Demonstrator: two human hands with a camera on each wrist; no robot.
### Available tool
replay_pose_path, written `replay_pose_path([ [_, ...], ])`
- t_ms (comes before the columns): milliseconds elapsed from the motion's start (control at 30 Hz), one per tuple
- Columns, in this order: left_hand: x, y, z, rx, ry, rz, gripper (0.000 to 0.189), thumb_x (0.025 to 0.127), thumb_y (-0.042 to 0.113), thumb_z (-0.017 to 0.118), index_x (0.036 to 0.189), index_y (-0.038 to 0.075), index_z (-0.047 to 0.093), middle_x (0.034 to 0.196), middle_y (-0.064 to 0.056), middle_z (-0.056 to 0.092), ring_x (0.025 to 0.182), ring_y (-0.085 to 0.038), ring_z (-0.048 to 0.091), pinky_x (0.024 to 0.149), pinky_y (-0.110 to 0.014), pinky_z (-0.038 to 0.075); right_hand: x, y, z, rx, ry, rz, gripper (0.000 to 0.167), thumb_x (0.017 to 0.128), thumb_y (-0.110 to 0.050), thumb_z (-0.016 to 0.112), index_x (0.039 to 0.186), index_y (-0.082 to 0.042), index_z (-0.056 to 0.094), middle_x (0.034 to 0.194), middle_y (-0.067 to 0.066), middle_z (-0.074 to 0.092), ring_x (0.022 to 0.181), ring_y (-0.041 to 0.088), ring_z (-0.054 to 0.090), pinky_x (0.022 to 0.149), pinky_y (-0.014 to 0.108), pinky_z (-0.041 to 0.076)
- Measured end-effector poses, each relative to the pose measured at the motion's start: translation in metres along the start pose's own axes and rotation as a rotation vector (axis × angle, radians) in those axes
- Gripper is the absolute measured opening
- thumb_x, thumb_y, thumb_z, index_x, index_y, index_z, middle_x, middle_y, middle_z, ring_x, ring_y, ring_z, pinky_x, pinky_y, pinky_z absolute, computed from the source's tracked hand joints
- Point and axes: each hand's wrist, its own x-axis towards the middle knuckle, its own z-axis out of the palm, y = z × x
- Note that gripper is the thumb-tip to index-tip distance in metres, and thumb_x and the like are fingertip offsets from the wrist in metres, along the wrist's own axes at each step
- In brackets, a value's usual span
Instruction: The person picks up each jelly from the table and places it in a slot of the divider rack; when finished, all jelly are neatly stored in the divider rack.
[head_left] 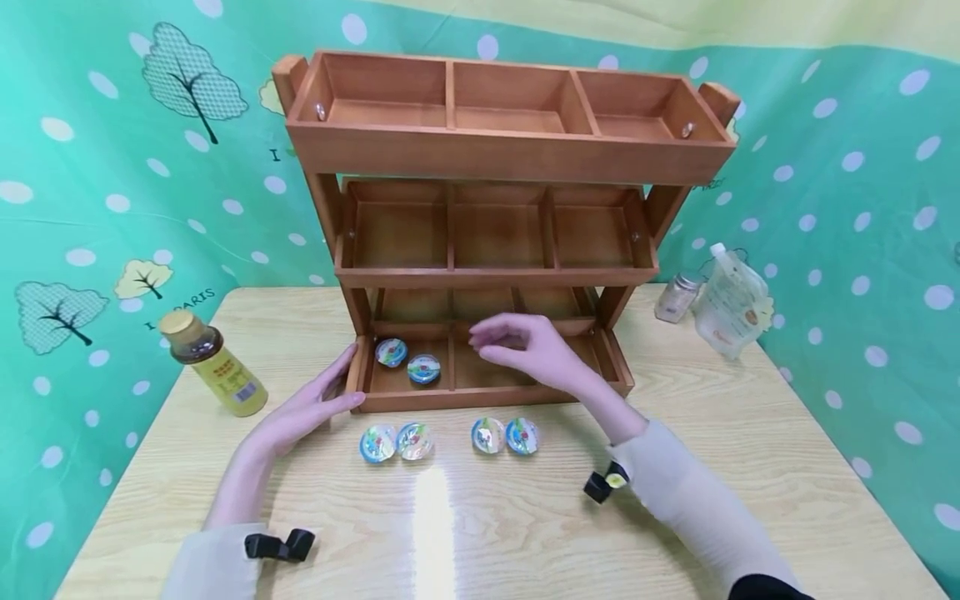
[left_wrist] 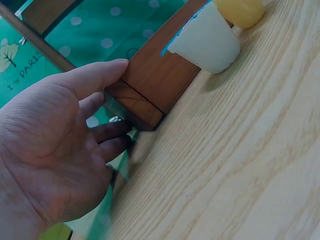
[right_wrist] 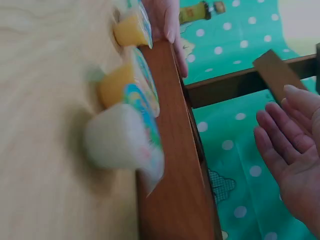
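My left hand (head_left: 311, 408) rests at the left front corner of a brown wooden three-tier rack (head_left: 510, 154). Its thumb touches the front board and its fingers lie along the side. Above the middle of the bottom tray hovers my right hand (head_left: 528, 346), fingers loosely bent with nothing in them. Two lidded jelly cups, one (head_left: 391, 352) behind the other (head_left: 423, 369), stand in the tray's left compartment. In front of the rack on the table are two pairs of cups, a left pair (head_left: 377, 443) and a right pair (head_left: 522, 436); the right wrist view shows white and orange cups (right_wrist: 120, 137).
A yellow-labelled bottle (head_left: 221, 362) stands left of the rack. To the right are a small jar (head_left: 678, 297) and a clear spouted pouch (head_left: 731, 304). Green dotted cloth (head_left: 847, 208) hangs round the wooden table (head_left: 540, 533). The rack's upper tiers overhang the bottom tray.
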Motion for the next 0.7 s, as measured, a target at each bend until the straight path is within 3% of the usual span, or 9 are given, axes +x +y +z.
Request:
replay_pose_path([
  [133, -0.001, 0.001, 0.000, 0.003, 0.001, -0.008, 0.083, 0.106, 0.033, 0.057, 0.164, 0.045, -0.001, 0.176, -0.005, -0.009, 0.160, -0.045, -0.008, 0.123, -0.076, 0.006, -0.029, 0.005, -0.008, 0.106, -0.065, -0.012, 0.035, 0.095, -0.005, 0.072, 0.129, 0.001, 0.066, 0.118, 0.017, 0.075, 0.110, 0.029, 0.074, 0.093, 0.034, 0.062],
  [300, -0.001, 0.001, -0.001, 0.008, -0.001, -0.001, 0.083, 0.106, 0.034, 0.057, 0.164, 0.044, -0.001, 0.176, -0.006, -0.008, 0.160, -0.046, -0.009, 0.122, -0.077, 0.006, -0.053, 0.014, -0.012, 0.172, -0.255, 0.003, 0.054, 0.088, 0.004, 0.076, 0.139, 0.001, 0.058, 0.131, 0.028, 0.067, 0.121, 0.047, 0.065, 0.104, 0.045, 0.057],
  [467, -0.002, 0.000, -0.002, 0.008, 0.006, 0.001, 0.083, 0.105, 0.034, 0.057, 0.164, 0.045, -0.001, 0.176, -0.004, -0.009, 0.160, -0.046, -0.009, 0.122, -0.076, 0.005, -0.062, 0.020, -0.013, 0.105, -0.410, 0.014, 0.070, 0.085, -0.003, 0.082, 0.147, -0.002, 0.051, 0.140, 0.022, 0.063, 0.130, 0.039, 0.062, 0.110, 0.055, 0.050],
  [700, -0.002, 0.002, 0.001, 0.004, 0.002, -0.006, 0.082, 0.106, 0.034, 0.057, 0.163, 0.048, 0.000, 0.176, -0.004, -0.009, 0.160, -0.046, -0.008, 0.122, -0.077, 0.006, -0.069, 0.027, -0.016, 0.015, -0.503, 0.027, 0.079, 0.081, -0.009, 0.087, 0.149, 0.000, 0.048, 0.146, 0.016, 0.061, 0.133, 0.029, 0.061, 0.113, 0.049, 0.049],
])
